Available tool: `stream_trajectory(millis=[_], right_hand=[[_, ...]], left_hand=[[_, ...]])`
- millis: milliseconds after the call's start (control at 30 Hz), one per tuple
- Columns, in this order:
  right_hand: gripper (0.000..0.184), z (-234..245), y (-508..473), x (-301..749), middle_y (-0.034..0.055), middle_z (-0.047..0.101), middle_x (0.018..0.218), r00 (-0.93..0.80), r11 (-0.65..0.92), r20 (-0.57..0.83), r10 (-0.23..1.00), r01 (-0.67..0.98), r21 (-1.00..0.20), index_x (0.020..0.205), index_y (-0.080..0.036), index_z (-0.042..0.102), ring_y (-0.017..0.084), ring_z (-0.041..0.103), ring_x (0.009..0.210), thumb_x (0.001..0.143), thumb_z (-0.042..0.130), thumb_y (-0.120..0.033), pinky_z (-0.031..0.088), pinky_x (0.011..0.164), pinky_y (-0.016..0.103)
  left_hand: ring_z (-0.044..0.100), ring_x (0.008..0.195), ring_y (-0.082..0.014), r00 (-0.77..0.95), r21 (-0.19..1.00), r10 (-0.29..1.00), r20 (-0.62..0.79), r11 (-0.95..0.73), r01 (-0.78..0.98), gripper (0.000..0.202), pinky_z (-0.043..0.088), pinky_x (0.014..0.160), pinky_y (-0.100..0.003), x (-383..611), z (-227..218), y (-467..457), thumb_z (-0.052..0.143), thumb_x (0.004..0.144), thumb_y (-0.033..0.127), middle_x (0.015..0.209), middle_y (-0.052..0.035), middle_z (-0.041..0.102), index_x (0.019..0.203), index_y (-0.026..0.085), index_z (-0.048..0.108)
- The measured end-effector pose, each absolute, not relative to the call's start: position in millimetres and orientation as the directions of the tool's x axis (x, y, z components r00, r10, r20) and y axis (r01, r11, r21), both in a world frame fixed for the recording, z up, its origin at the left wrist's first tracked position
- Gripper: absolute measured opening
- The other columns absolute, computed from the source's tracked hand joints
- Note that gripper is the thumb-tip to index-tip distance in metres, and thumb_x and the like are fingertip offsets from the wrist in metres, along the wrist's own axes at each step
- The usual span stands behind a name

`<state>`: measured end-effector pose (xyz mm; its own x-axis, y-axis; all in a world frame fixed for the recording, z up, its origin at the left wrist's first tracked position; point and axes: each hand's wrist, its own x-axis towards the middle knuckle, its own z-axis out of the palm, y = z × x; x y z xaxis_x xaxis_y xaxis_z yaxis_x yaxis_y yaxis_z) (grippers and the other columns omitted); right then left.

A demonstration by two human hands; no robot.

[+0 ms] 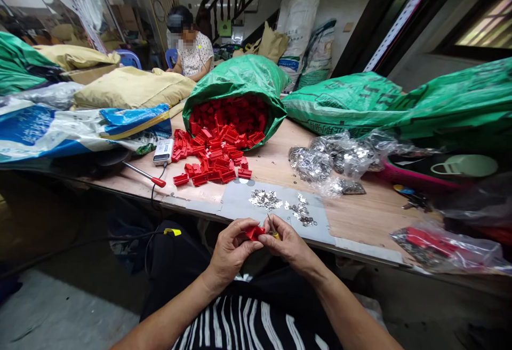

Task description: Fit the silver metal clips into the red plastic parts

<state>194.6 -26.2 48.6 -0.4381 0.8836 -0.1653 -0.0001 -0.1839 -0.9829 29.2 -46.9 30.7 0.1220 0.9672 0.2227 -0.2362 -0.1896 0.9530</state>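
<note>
Between the thumb and fingers of my left hand (232, 246) is a small red plastic part (254, 232). My right hand (288, 241) touches the same part and grips a thin pointed metal tool with a yellow handle (276, 235); its exact kind is hard to tell. Both hands meet just in front of the table edge, above my lap. Beyond them, on a grey sheet (236, 200), lie a pile of small flat metal pieces (264, 199) and a looser group of metal pieces (301, 211). Loose red plastic parts (216, 163) spill from a green sack (244, 72).
A white device with a cable (163, 151) and a red-tipped rod (146, 174) lie on the left. Clear bags of metal pieces (336, 158), a pink-rimmed container (424, 174) and another bag (452, 246) are on the right. A person (192, 48) sits across the table.
</note>
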Motion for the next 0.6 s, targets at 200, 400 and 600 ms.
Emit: stream_trajectory(millis=[200, 400, 600], right_hand=[[0.034, 34.7, -12.2, 200.1, -0.0002, 0.053, 0.086, -0.378, 0.041, -0.052, 0.924, 0.234, -0.971, 0.099, -0.019, 0.052, 0.013, 0.05, 0.074, 0.081, 0.063, -0.046, 0.041, 0.065, 0.025], [0.026, 32.5, 1.1, 201.5, 0.0058, 0.058, 0.096, -0.315, 0.303, 0.135, 0.939, 0.578, -0.758, 0.106, -0.023, 0.063, 0.019, 0.057, 0.091, 0.093, 0.041, -0.027, 0.046, 0.083, 0.033], [0.022, 34.1, 8.6, 196.7, 0.0052, 0.067, 0.092, -0.346, 0.37, 0.171, 0.922, 0.669, -0.644, 0.103, -0.021, 0.065, 0.018, 0.061, 0.082, 0.087, 0.05, -0.02, 0.047, 0.078, 0.031]], left_hand=[[0.065, 0.092, -0.0181, 0.157, 0.968, 0.965, 0.212, -0.185, -0.169, 0.035, 0.051, 0.086, -0.031, 20.8, 14.8, -32.2, 0.073, 0.074, 0.022, 0.103, -0.0044, 0.067, 0.105, 0.021, 0.058], [0.065, 0.086, -0.017, 0.096, 0.945, 0.964, 0.25, -0.264, 0.194, 0.033, 0.051, 0.083, -0.031, 3.2, 8.4, -0.7, 0.07, 0.074, 0.021, 0.098, -0.0028, 0.069, 0.105, 0.022, 0.059], [0.064, 0.097, -0.0178, 0.177, 0.876, 0.942, 0.287, -0.333, 0.35, 0.04, 0.049, 0.089, -0.032, 0.2, 3.2, 14.5, 0.067, 0.074, 0.015, 0.109, -0.0045, 0.069, 0.113, 0.023, 0.063]])
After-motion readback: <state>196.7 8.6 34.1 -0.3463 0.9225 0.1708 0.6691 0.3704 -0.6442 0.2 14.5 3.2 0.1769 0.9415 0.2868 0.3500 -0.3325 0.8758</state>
